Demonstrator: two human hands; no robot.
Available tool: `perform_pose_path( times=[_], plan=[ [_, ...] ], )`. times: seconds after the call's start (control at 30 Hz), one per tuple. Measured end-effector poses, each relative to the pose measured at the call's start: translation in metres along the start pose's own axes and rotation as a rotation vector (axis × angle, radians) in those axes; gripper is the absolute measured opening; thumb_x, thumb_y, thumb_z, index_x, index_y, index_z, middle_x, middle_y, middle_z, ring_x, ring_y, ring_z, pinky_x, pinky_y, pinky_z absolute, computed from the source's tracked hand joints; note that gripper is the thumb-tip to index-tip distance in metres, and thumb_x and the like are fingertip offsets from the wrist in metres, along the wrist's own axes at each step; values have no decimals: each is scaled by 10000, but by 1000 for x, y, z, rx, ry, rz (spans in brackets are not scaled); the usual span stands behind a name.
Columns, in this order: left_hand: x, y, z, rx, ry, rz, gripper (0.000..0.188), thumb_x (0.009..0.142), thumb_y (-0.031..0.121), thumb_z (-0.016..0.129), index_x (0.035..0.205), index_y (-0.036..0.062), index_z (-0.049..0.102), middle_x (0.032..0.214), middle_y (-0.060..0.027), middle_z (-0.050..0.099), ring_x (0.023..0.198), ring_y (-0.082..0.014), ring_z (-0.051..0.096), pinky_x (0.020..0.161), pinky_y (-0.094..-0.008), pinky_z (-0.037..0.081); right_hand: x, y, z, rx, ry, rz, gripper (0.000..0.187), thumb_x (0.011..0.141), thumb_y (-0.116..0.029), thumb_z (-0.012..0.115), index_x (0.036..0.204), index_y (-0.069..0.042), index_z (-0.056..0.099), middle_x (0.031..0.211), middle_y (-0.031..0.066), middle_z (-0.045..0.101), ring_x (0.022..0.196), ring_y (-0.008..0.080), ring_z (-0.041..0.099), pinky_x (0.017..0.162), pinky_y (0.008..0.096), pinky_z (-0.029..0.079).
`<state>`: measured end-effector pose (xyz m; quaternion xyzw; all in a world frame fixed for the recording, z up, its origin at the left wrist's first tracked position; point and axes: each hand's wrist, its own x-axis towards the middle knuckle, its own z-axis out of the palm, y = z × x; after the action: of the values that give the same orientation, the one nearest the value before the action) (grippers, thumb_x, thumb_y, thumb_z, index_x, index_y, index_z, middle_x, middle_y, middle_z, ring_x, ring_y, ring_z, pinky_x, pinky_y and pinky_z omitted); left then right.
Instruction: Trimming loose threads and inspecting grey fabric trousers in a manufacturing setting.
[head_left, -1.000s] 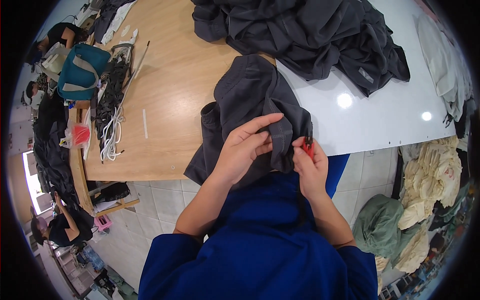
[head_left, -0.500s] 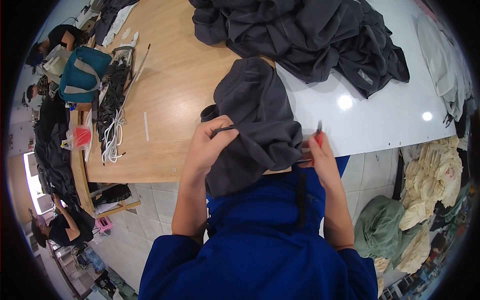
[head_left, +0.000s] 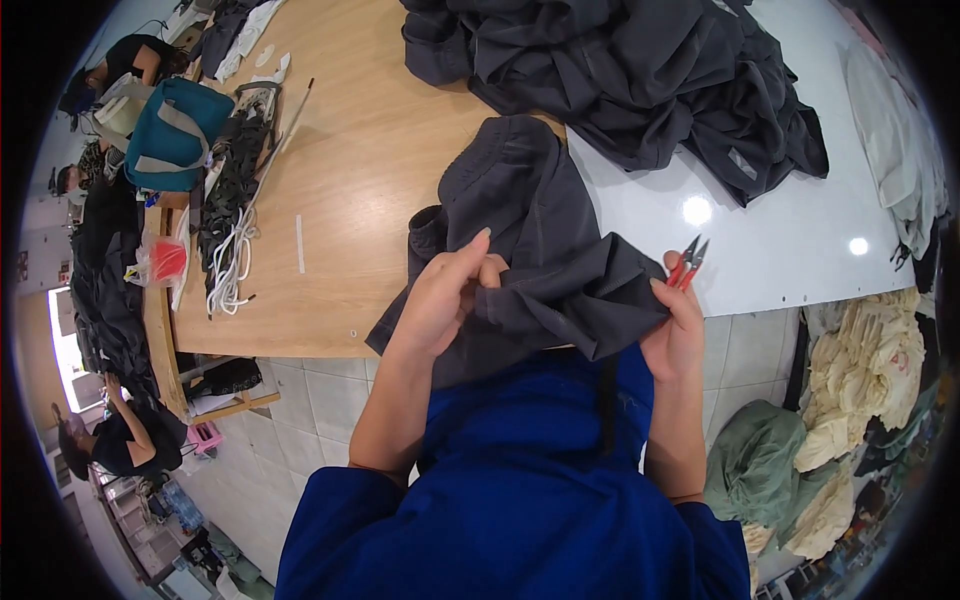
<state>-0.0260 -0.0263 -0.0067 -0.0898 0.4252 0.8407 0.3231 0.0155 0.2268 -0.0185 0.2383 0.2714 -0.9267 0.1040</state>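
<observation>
A dark grey garment (head_left: 530, 215) with a gathered, elastic-looking edge lies over the table's near edge and hangs partly towards my lap. My left hand (head_left: 440, 300) is closed on a fold near its middle; some of the fingers are hidden by the cloth. At the right end of the garment, my right hand (head_left: 672, 335) grips red-handled thread snips (head_left: 687, 264), their two dark blades pointing up and apart. The same hand also touches the garment's stretched right end, between thumb and fingers as far as I can see.
A heap of dark grey garments (head_left: 620, 80) covers the far side of the wood-and-white table (head_left: 340, 200). White cord (head_left: 232, 265) and a teal bag (head_left: 178, 135) lie at left. Cream cloth (head_left: 865, 370) and green cloth (head_left: 757, 460) are piled at right. Other people work at far left.
My right hand has moved right and slightly up, drawing the garment's right end outward with the snips still in it. My left hand has shifted right and its hold on the cloth has changed.
</observation>
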Motion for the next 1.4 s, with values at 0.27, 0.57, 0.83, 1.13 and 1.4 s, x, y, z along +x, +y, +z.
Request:
perform_pose_path(
  times=[0.27, 0.57, 0.83, 1.13, 1.4],
  plan=[
    [7, -14, 34, 884, -84, 252, 565, 960, 423, 355, 687, 57, 689, 786, -54, 584, 735, -163, 494, 725, -288, 396, -19, 23, 28, -755, -274, -323, 324, 730, 124, 504, 1006, -42, 471, 940, 42, 471, 862, 84, 461, 779, 208, 375],
    [20, -27, 33, 132, 88, -39, 228, 897, 237, 574, 998, 32, 581, 868, -59, 638, 820, -106, 598, 763, -230, 465, -28, 26, 37, -1226, -645, -565, 368, 600, 70, 567, 920, -88, 655, 715, 31, 593, 604, 180, 527, 565, 266, 429],
    [22, -30, 28, 525, -137, 24, 139, 837, 113, 644, 861, 66, 515, 686, 60, 476, 624, -4, 434, 545, -161, 335, -31, 49, 37, -1405, -769, -680, 317, 592, 16, 606, 876, -117, 646, 745, -9, 588, 679, 183, 468, 635, 284, 411],
    [10, -12, 26, 230, -42, -89, 155, 896, 81, 543, 1030, 76, 466, 741, 10, 556, 678, -31, 525, 625, -195, 445, -29, 63, 30, -1529, -838, -807, 381, 556, -10, 655, 918, -130, 664, 844, -19, 585, 765, 187, 464, 682, 296, 401],
    [-5, -6, 3, 317, 57, 208, 314, 980, 230, 375, 1252, 75, 387, 1054, -181, 625, 900, -200, 632, 792, -290, 490, -13, 22, 15, -1631, -347, -1001, 312, 608, 41, 579, 894, -73, 630, 831, 49, 605, 812, 222, 543, 734, 337, 407]
  ],
)
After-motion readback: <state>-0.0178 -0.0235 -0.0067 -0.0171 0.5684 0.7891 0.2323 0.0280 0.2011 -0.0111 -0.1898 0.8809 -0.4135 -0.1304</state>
